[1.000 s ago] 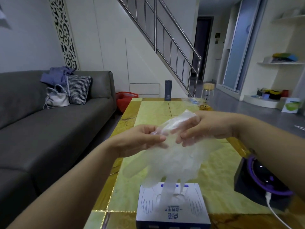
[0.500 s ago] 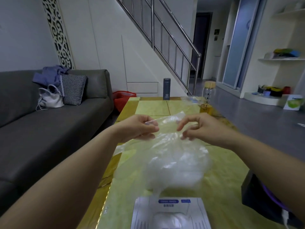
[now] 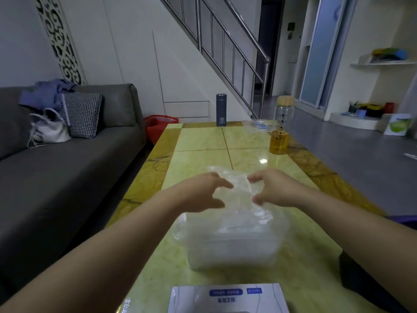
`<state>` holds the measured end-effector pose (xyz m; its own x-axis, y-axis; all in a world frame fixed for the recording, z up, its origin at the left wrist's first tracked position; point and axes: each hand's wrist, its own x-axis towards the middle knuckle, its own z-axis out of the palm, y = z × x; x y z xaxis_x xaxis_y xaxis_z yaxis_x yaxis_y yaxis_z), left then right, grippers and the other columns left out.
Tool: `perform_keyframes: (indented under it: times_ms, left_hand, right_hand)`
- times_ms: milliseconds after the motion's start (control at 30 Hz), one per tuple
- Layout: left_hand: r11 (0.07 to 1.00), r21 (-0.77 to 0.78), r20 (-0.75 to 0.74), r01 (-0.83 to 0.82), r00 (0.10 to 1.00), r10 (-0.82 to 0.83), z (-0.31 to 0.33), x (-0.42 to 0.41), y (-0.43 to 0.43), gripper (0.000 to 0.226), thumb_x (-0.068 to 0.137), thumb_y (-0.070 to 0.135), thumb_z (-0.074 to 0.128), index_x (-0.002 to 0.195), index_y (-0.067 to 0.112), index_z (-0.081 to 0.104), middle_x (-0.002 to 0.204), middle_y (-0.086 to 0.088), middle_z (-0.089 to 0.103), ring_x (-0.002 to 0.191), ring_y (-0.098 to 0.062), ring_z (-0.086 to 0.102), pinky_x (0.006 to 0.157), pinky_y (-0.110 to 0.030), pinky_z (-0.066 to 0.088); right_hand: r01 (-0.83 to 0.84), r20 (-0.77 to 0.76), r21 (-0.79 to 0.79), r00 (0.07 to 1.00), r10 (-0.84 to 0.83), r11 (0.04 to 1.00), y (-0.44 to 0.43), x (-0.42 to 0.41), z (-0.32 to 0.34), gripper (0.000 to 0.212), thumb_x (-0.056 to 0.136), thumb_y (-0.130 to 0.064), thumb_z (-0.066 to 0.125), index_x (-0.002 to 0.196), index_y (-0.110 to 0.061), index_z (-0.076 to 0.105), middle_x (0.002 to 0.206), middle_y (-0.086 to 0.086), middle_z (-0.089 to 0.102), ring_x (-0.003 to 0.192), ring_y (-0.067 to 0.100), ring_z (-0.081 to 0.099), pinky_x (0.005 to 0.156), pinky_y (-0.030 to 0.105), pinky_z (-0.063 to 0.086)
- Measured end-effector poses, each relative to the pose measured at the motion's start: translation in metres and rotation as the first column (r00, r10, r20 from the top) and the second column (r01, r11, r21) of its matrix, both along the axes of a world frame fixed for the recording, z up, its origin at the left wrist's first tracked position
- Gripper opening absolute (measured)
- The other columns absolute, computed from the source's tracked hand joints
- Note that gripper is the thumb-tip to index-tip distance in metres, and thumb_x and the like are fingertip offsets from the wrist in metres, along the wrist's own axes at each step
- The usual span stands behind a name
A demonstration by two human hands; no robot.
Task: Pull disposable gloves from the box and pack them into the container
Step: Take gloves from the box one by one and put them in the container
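A crumpled clear disposable glove hangs between my two hands, over the far rim of the clear plastic container. The container stands mid-table and holds a whitish heap of gloves. My left hand grips the glove's left side between thumb and fingers. My right hand pinches its right side with curled fingers. The blue-and-white glove box lies at the near table edge, just in front of the container, cut off by the frame.
A yellow-green tiled table carries a blue flask, a clear jar with a wooden lid, an amber jar and a clear tray at its far end. A black device sits at right. A grey sofa runs along the left.
Both hands have dropped and moved forward with the glove, from above the box down to the container's rim. The view has tilted, so the container shows in full.
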<state>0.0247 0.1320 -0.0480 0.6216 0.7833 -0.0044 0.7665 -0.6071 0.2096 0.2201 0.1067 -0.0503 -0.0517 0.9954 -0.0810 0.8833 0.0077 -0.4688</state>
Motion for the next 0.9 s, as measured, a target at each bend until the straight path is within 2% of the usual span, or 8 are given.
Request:
perform_keyframes:
  times_ms: [67, 200, 333, 433, 533, 600, 700, 900]
  left_hand:
    - [0.987, -0.151, -0.242, -0.047, 0.970, 0.009, -0.017, 0.005, 0.002, 0.066, 0.087, 0.031, 0.065, 0.145, 0.031, 0.033, 0.149, 0.000, 0.035, 0.131, -0.021, 0.042, 0.107, -0.034, 0.034]
    - [0.965, -0.245, -0.461, -0.090, 0.887, -0.034, -0.039, 0.016, 0.007, 0.073, 0.090, 0.035, 0.062, 0.150, 0.030, 0.020, 0.156, -0.002, 0.025, 0.139, -0.024, 0.031, 0.110, -0.037, 0.028]
    - [0.947, -0.302, -0.573, -0.107, 0.815, -0.090, -0.052, 0.027, 0.012, 0.083, 0.087, 0.044, 0.064, 0.152, 0.028, 0.016, 0.158, -0.002, 0.019, 0.142, -0.025, 0.024, 0.112, -0.038, 0.023]
    - [0.942, -0.317, -0.592, -0.107, 0.799, -0.108, -0.057, 0.029, 0.015, 0.089, 0.084, 0.045, 0.067, 0.153, 0.027, 0.013, 0.158, -0.003, 0.017, 0.142, -0.026, 0.023, 0.110, -0.038, 0.025]
    - [0.935, -0.327, -0.610, -0.140, 0.787, -0.095, -0.066, 0.028, 0.022, 0.092, 0.082, 0.048, 0.068, 0.152, 0.032, 0.010, 0.159, -0.005, 0.011, 0.142, -0.029, 0.021, 0.110, -0.042, 0.024]
    - [0.909, -0.344, -0.599, -0.234, 0.800, -0.021, -0.077, 0.027, 0.028, 0.087, 0.084, 0.052, 0.062, 0.152, 0.033, 0.012, 0.160, -0.004, 0.007, 0.143, -0.032, 0.020, 0.112, -0.046, 0.023]
    - [0.855, -0.358, -0.549, -0.376, 0.825, 0.134, -0.084, 0.028, 0.027, 0.070, 0.095, 0.056, 0.039, 0.152, 0.022, 0.019, 0.158, -0.007, 0.018, 0.140, -0.031, 0.025, 0.112, -0.043, 0.021]
    - [0.887, -0.380, -0.576, -0.261, 0.818, -0.006, -0.069, 0.028, 0.020, 0.069, 0.095, 0.046, 0.048, 0.152, 0.031, 0.011, 0.160, -0.006, 0.008, 0.142, -0.033, 0.019, 0.111, -0.044, 0.021]
  right_hand:
    - [-0.041, 0.148, -0.050, 0.988, 0.048, 0.998, 0.001, -0.005, -0.009, 0.070, 0.082, -0.011, 0.072, 0.143, -0.017, 0.040, 0.144, 0.001, 0.045, 0.125, 0.020, 0.049, 0.096, 0.026, 0.045]
    - [-0.108, 0.442, -0.092, 0.887, 0.138, 0.990, 0.004, -0.013, -0.024, 0.057, 0.086, -0.004, 0.062, 0.139, -0.016, 0.045, 0.135, 0.006, 0.051, 0.120, 0.023, 0.051, 0.099, 0.031, 0.041]
    - [-0.143, 0.695, -0.158, 0.686, 0.213, 0.977, 0.008, -0.021, -0.034, 0.027, 0.084, 0.000, 0.056, 0.110, -0.010, 0.057, 0.112, 0.003, 0.057, 0.105, 0.022, 0.056, 0.107, 0.041, 0.027]
    - [-0.220, 0.829, -0.046, 0.535, 0.160, 0.974, 0.006, -0.027, -0.026, 0.022, 0.083, -0.010, 0.061, 0.104, -0.018, 0.058, 0.122, 0.007, 0.043, 0.113, 0.024, 0.044, 0.103, 0.042, 0.024]
    - [-0.369, 0.788, -0.009, 0.570, 0.234, 0.929, 0.011, -0.035, -0.028, 0.039, 0.082, -0.025, 0.071, 0.119, -0.017, 0.060, 0.127, 0.006, 0.041, 0.108, 0.024, 0.045, 0.088, 0.036, 0.038]
    - [-0.323, 0.634, -0.210, 0.674, 0.380, 0.923, 0.015, -0.037, -0.038, 0.066, 0.076, -0.033, 0.078, 0.133, -0.016, 0.051, 0.132, 0.005, 0.040, 0.102, 0.025, 0.052, 0.080, 0.034, 0.046]
    - [-0.202, 0.542, -0.443, 0.716, 0.441, 0.873, 0.026, -0.029, -0.057, 0.101, 0.065, -0.040, 0.085, 0.147, -0.022, 0.028, 0.144, 0.005, 0.030, 0.124, 0.032, 0.046, 0.094, 0.044, 0.046]
    - [-0.164, 0.503, -0.489, 0.749, 0.431, 0.856, 0.033, -0.025, -0.068, 0.105, 0.066, -0.041, 0.084, 0.149, -0.032, 0.021, 0.149, 0.003, 0.028, 0.132, 0.032, 0.038, 0.101, 0.050, 0.040]
